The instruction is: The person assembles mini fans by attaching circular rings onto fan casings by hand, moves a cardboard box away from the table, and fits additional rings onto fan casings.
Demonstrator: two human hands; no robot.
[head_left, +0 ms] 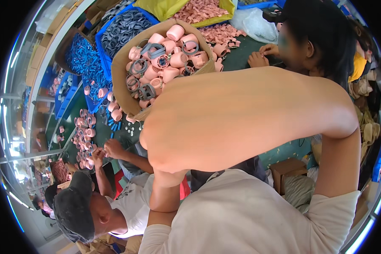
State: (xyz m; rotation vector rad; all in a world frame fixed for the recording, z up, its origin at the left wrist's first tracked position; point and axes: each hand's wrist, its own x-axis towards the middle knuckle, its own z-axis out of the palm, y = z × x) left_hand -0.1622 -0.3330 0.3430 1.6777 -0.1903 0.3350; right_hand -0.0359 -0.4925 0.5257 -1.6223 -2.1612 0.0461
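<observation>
Forearms (249, 114) partly screen the strip-lit workroom's (28, 222) green tabletop (239, 58); hands' grip I cannot tell.

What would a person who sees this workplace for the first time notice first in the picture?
Most likely the camera wearer's bare forearm, which looks very large across the middle of the picture. Just above its left part, the cardboard box filled with pink cup-shaped parts and grey rings would stand out. Then the eye may fall on the dark cap of a co-worker at the lower left.
</observation>
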